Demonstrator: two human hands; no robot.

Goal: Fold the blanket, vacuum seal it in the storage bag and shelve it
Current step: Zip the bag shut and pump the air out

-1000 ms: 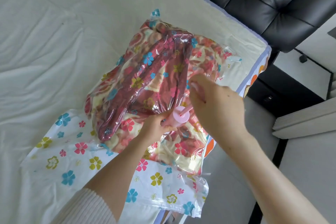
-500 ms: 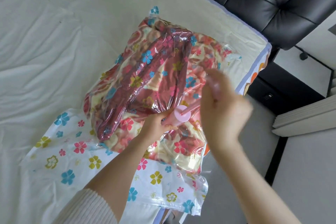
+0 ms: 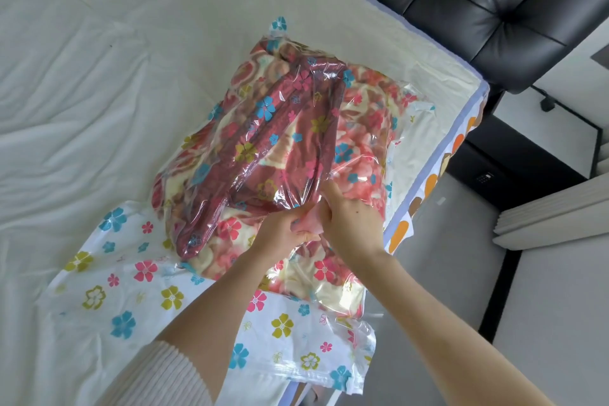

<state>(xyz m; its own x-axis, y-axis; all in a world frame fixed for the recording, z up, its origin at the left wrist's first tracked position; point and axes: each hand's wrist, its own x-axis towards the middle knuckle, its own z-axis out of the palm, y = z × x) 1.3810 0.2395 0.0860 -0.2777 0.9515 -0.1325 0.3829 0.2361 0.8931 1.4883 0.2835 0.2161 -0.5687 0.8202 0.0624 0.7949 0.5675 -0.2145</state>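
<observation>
A clear storage bag printed with coloured flowers lies on the bed, its empty open end toward me. Inside it sits the folded blanket, dark red and cream with a floral pattern, pressed tight under wrinkled plastic. A pink hand pump stands on the bag near the blanket's right front part, mostly hidden between my hands. My left hand grips the pump's barrel from the left. My right hand is closed over its top from the right, handle pushed down.
The bed has a wrinkled white sheet; its right edge with orange-patterned trim runs close beside the bag. A black tufted headboard fills the top right. Grey floor and a dark bedside unit lie right of the bed.
My right hand has come down from its raised position, pushing the pump handle into the barrel. The pink rod seen earlier is no longer visible. My left hand stayed on the barrel.
</observation>
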